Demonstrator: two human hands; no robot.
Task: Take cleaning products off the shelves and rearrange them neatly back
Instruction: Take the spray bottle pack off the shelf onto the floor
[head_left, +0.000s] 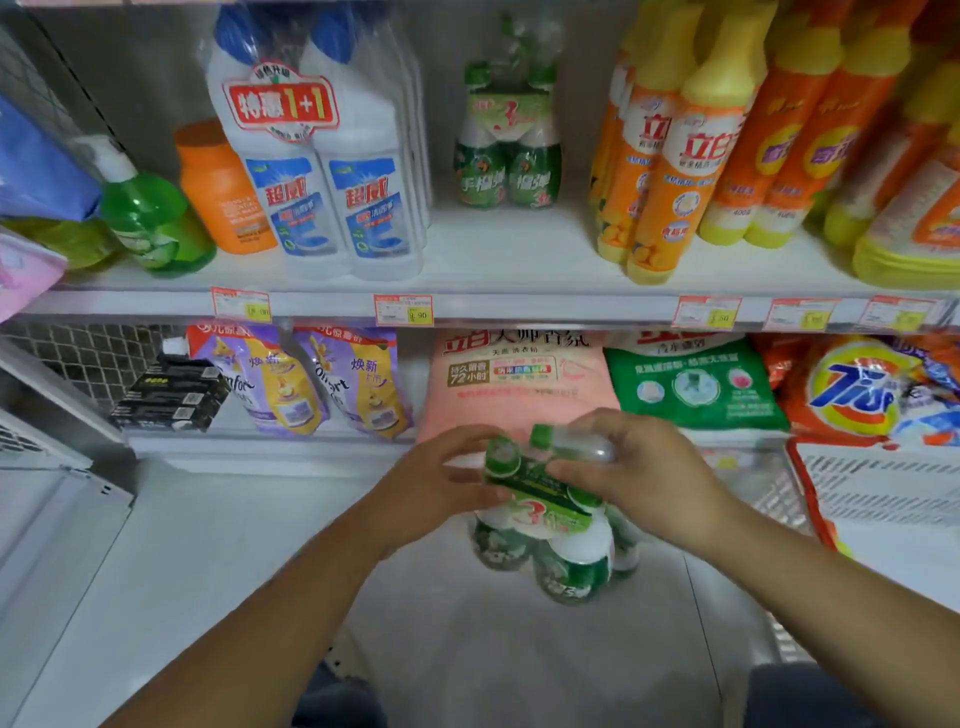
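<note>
We hold the banded pack of green-and-white plastic bottles (545, 525) in mid-air, in front of the lower shelf. Our left hand (441, 483) curls against its left side at the caps. Our right hand (639, 467) wraps over the top, fingers closed round a clear green-capped bottle (576, 444) riding there.

The weight seems to hang from the paper band, so we judge that bottles could slip free, or that the clear 1 could slide out. Reshelving carelessly could topple the matching pack (509, 145) on the upper shelf.

The white blue-capped bottles (322, 171) read "特惠1+1" and "超威", and the orange-and-yellow bottles (670, 171) read "立白". A price tag (404, 310) shows "9.90", the pink bag (514, 379) "72小时", the orange bag (857, 395) "Tide" and the purple pouches (291, 379) "Comfort".
</note>
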